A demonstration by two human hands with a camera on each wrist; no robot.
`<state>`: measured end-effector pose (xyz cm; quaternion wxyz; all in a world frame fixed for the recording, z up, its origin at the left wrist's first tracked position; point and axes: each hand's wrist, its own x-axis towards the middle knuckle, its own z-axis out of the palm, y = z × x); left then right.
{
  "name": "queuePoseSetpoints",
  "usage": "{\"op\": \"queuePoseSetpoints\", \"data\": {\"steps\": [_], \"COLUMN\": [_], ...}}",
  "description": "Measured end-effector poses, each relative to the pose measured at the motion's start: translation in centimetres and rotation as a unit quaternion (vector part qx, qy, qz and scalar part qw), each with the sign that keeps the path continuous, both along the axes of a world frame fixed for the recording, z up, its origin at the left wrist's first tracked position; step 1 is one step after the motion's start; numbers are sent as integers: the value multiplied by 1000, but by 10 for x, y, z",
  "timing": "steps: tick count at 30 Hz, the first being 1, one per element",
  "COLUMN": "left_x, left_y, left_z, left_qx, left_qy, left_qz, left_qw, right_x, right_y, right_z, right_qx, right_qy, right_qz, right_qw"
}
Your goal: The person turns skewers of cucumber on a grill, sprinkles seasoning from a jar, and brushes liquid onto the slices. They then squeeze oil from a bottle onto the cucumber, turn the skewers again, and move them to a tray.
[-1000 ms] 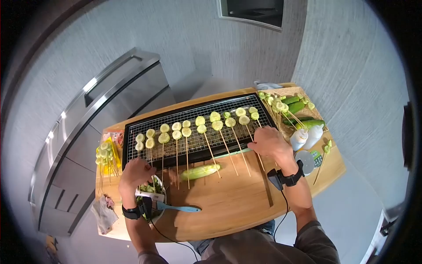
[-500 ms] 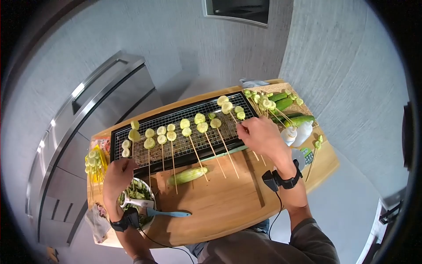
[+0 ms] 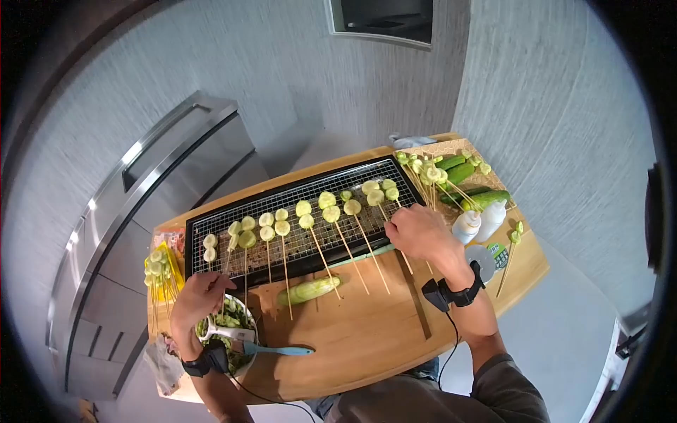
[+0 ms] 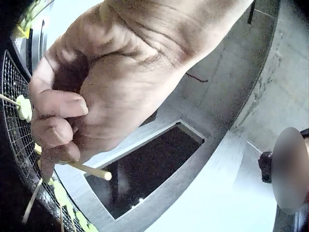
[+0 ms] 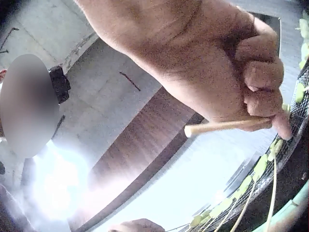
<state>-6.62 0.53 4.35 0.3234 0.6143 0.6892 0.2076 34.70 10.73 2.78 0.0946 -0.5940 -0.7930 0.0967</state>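
Skewers of round, pale green cucumber slices lie in a row on a black grill with a wire mesh. My left hand, at the grill's near left corner, pinches the stick of one cucumber skewer; the slices on it show edge-on over the mesh. At the right end, my right hand grips another skewer's stick with curled fingers, its slices over the mesh. Beneath the left hand stands a white bowl of green peelings, with a white peeler across it.
A peeled cucumber lies on the wooden board, near a blue-handled brush. At right are whole cucumbers, more skewers and white squeeze bottles. Skewers on a yellow tray stand at left.
Both hands raised a cucumber skewer off the mesh half a second ago, and both skewers are now lower. The left one has turned edge-on; the other skewers keep their places in the row.
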Motion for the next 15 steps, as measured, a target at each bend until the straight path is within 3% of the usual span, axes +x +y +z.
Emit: {"op": "queuePoseSetpoints", "data": {"steps": [6, 15], "left_x": [-3, -7], "left_y": [2, 1], "left_z": [-5, -12], "left_qx": [-33, -10], "left_qy": [25, 72], "left_qz": [10, 12], "left_qw": [999, 997], "right_x": [7, 6], "right_y": [12, 10], "right_z": [-19, -15], "right_qx": [-83, -81], "right_qy": [-46, -53], "right_qz": [13, 0], "right_qw": [995, 995]}}
